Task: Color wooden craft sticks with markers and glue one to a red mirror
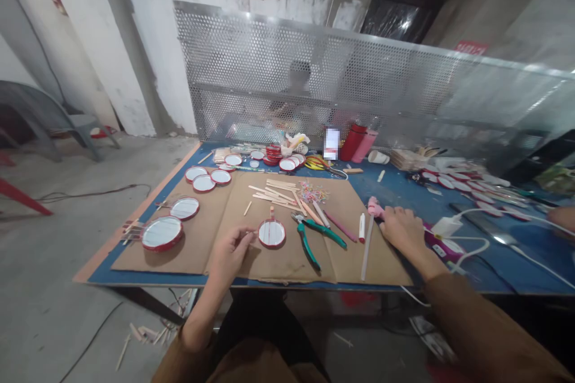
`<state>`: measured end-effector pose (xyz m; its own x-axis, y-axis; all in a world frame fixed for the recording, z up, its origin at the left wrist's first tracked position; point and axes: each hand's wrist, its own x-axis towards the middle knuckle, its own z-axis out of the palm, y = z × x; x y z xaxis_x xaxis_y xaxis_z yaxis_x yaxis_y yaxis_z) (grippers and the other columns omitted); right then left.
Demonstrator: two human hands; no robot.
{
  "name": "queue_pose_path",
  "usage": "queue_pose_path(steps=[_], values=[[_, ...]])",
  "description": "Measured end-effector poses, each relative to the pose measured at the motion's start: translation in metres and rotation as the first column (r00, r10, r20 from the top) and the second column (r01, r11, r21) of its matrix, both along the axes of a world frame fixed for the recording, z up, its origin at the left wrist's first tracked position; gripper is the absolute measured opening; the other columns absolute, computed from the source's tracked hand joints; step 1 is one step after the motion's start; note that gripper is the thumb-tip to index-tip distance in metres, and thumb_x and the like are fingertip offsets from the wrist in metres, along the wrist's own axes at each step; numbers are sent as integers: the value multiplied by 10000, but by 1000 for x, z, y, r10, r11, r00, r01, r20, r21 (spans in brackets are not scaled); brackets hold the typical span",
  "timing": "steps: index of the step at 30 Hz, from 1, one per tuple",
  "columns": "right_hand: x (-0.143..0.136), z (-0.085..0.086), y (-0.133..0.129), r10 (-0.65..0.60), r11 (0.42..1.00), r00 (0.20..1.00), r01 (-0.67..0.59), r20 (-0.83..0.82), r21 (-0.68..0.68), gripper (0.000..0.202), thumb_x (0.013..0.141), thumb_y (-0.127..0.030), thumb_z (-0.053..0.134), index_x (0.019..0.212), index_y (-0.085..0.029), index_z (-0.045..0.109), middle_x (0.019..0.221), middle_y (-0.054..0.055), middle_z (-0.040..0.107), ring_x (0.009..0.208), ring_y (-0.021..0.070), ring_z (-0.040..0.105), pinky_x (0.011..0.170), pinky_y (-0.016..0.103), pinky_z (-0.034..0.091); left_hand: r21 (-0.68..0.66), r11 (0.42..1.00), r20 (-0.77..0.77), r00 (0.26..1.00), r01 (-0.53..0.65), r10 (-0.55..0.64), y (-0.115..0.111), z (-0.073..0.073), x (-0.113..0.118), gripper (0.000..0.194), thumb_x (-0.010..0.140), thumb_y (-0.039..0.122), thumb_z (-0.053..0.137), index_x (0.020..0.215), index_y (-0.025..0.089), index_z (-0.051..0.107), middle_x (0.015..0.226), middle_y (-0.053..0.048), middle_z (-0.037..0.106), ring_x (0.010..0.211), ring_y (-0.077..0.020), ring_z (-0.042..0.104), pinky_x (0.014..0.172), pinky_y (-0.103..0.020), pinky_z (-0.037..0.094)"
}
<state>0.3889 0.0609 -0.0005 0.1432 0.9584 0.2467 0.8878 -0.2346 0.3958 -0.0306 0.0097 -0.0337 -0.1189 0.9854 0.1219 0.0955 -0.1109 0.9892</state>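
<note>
My left hand (233, 251) is closed in a pinch at the left edge of a small round disc (272, 233) with a red rim and a pale striped face. Whatever sits between the fingertips is too small to make out. A short wooden piece (272, 212) sticks up from the disc's far edge. Over to the right, my right hand (402, 230) closes around a pink glue gun (375, 207), its handle partly hidden under the fingers. A translucent glue stick (367, 248) extends toward me beside it. Green-handled pliers (309, 239) lie between the hands.
Cardboard (179, 263) covers part of the blue table (386, 185). Flat wooden sticks (276, 194), colourful thin scraps (313, 192) and a marker (362, 228) lie on it. Larger red-rimmed discs (162, 232) are at left. A power strip (444, 248) with cables sits right.
</note>
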Motion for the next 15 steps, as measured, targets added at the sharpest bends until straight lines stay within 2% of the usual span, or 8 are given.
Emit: queue_pose_path(steps=[4, 8, 11, 15], values=[[9, -1, 26, -40, 997, 998, 37, -58, -61, 272, 853, -179, 506, 1015, -61, 691, 1038, 247, 668, 1045, 367, 590, 810, 440, 409, -44, 999, 172, 985, -10, 17, 0, -1, 3, 367, 728, 505, 665, 867, 177, 577, 792, -64, 750, 757, -195, 711, 648, -265, 527], [17, -2, 33, -48, 996, 992, 39, -119, -78, 268, 855, -242, 556, 980, -48, 693, 1009, 266, 675, 1024, 374, 620, 795, 436, 428, -62, 998, 223, 975, 11, 3, 1, -3, 4, 368, 749, 501, 657, 901, 187, 541, 833, -73, 757, 765, -200, 720, 633, -265, 531], [20, 0, 26, -47, 998, 985, 38, -164, -58, 290, 841, -281, 610, 994, -38, 655, 996, 273, 664, 970, 366, 643, 745, 406, 438, -14, 1000, 195, 981, 27, -23, 1, -5, 3, 304, 778, 469, 635, 868, 187, 567, 809, -51, 744, 759, -184, 704, 648, -257, 525], [28, 14, 10, -39, 999, 967, 37, -250, -13, 205, 830, -248, 636, 916, -62, 629, 899, 245, 660, 839, 325, 666, 657, 360, 408, 32, 999, 30, 999, -43, 42, 0, -6, 1, 223, 757, 408, 649, 749, 186, 632, 566, 28, 608, 535, -127, 568, 519, -219, 437]])
